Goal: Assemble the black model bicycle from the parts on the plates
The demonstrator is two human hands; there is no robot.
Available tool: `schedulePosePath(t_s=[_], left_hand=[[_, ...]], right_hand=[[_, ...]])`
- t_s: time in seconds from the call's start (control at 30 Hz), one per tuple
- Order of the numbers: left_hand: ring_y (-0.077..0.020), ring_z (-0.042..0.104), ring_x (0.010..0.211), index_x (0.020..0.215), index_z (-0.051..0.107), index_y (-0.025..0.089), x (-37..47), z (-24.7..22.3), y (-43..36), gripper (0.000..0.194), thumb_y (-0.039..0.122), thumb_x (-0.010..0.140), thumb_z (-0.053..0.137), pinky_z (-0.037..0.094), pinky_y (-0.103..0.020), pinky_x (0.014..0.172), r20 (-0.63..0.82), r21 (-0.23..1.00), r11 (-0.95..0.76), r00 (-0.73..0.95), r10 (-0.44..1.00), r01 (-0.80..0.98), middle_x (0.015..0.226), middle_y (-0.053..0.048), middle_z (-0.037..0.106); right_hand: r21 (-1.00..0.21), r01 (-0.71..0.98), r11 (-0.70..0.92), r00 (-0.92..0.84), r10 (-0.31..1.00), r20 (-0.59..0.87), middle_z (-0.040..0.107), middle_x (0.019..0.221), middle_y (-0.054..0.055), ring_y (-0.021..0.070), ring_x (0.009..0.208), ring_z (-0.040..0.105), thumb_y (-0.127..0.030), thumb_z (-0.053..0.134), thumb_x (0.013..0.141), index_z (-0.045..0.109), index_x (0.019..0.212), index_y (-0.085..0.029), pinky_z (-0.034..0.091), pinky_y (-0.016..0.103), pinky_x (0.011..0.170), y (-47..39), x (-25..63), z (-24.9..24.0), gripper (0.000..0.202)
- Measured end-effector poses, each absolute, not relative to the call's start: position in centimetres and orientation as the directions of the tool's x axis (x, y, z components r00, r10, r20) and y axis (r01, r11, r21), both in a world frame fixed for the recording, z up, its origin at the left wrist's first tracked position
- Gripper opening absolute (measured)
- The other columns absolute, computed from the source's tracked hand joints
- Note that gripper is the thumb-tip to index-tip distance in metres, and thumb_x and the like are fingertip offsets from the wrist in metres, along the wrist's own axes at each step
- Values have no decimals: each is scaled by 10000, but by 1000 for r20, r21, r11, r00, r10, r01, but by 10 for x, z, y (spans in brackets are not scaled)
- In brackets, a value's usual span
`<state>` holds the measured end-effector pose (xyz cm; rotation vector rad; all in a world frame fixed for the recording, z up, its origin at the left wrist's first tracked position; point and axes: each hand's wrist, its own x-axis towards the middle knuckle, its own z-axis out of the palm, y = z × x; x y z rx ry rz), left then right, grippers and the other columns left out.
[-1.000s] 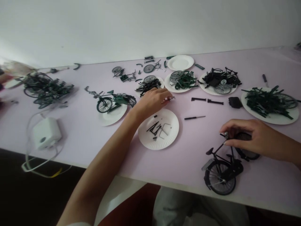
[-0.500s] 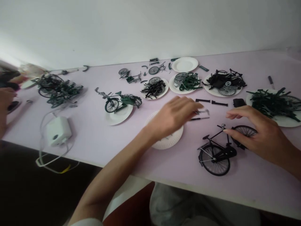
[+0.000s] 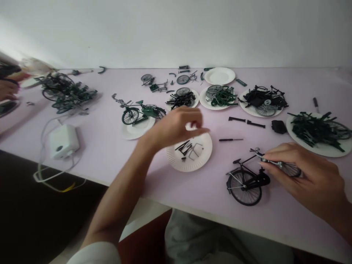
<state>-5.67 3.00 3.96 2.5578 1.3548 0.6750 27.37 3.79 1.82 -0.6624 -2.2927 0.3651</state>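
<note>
My right hand (image 3: 308, 172) is closed, thumb and fingers pinching a small silver handlebar (image 3: 272, 161) over the front of a black model bicycle (image 3: 249, 179). The bicycle stands on the table, its front wheel partly behind my hand. Above a white paper plate (image 3: 189, 167) is my left hand (image 3: 180, 124), fingers curled and thumb held apart, with nothing visible in it. Small black rods (image 3: 184, 148) and thin silver bent pieces (image 3: 195, 151) lie on that plate. A black screwdriver (image 3: 227, 139) rests between the plate and the bicycle.
Paper plates of black parts (image 3: 264, 99) and green parts (image 3: 319, 128) line the back and right. A green model bicycle (image 3: 143, 113) leans on another plate. A white power adapter (image 3: 65, 141) with cables sits left. Another person's hand (image 3: 8, 90) is at the far left.
My left hand has drawn back leftward, over the plate of small parts. The silver piece once near its fingers is gone; my right hand has closed on a silver handlebar and moved slightly down.
</note>
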Motion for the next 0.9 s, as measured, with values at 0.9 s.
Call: schedulePosePath(t_s=[0.9], left_hand=[[-167, 676, 911, 1036, 668, 126, -40, 31, 19, 162, 160, 1049, 510, 559, -282, 781, 357, 356, -644, 538, 763, 677, 1036, -113, 703]], right_hand=[[-356, 419, 835, -654, 550, 519, 748, 827, -18, 262, 703, 717, -142, 737, 874, 648, 1169, -414, 561, 446, 602, 40, 280, 13, 412]])
